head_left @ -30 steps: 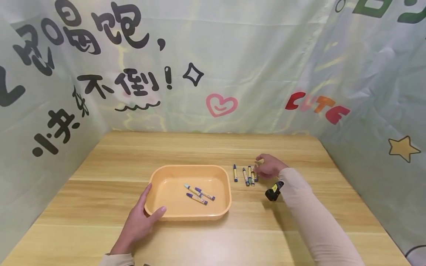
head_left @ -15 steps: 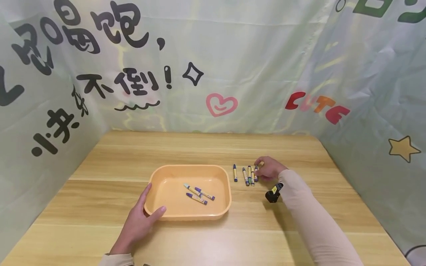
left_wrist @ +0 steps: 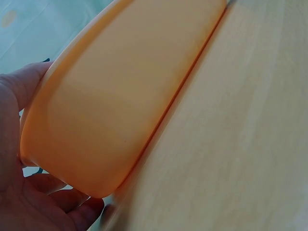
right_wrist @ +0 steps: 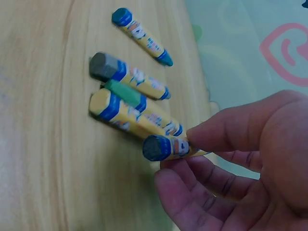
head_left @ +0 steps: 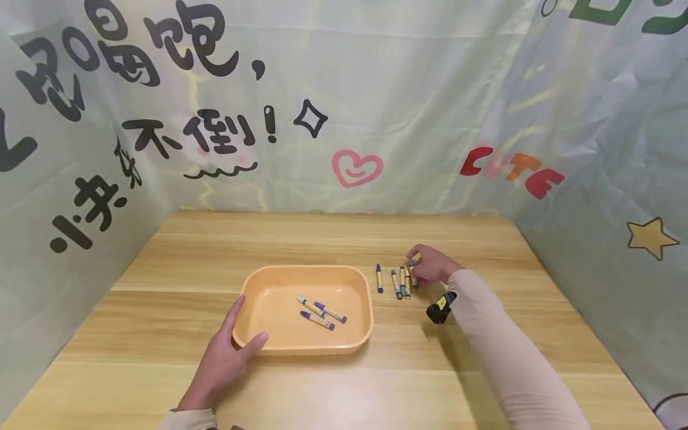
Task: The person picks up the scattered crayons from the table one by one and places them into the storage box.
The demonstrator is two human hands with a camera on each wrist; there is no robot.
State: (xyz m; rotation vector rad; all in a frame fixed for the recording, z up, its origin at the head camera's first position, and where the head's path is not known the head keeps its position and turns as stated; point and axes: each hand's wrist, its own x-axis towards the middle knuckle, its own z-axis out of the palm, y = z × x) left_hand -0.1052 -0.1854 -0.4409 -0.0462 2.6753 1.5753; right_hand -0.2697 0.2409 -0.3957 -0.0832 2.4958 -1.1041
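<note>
My left hand (head_left: 223, 361) grips the near left corner of the orange plastic tray (head_left: 274, 325), thumb over the rim and fingers along the outer wall (left_wrist: 96, 96). Inside the tray lie a pale green crayon (head_left: 310, 306) and two blue-purple ones (head_left: 317, 321). To its right, my right hand (head_left: 434, 264) pinches a dark-ended crayon (right_wrist: 166, 147) between thumb and fingers, tilted up from the wood. Close beside that one are a yellow crayon (right_wrist: 125, 113), a green one (right_wrist: 125, 94) and a grey one (right_wrist: 132, 76); a teal crayon (right_wrist: 144, 39) lies a little apart.
The wooden table (head_left: 322, 388) carries the tray and crayons. A printed cloth (head_left: 419, 89) hangs along the back and both sides. A black wrist camera (head_left: 441, 307) sticks out below my right wrist.
My right hand has come down onto the rightmost crayon, taken it between thumb and fingers, and shifted it slightly away from me. The left hand and tray have stayed put.
</note>
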